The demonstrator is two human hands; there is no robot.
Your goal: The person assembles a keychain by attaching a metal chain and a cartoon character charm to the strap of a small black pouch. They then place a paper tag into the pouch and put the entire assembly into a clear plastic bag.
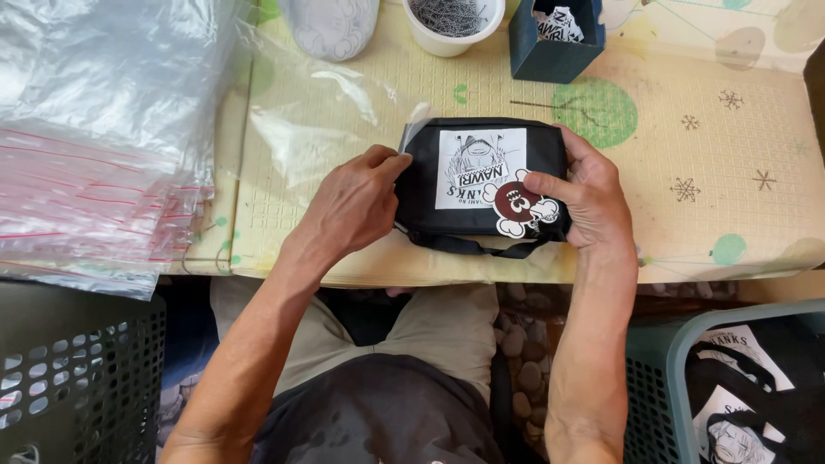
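Black fabric pouch [481, 176], centre of mat [687, 129], white cup [451, 26] at 12 o'clock. Left hand [357, 202] pinches its 9 o'clock edge; right hand [589, 193] presses a brown sticker [516, 210] at 4 o'clock. Best practice: steady pouch, smooth outward.

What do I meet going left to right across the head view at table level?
Stack of clear zip bags → left hand → black pouch with white card → round brown sticker → right hand → bare mat.
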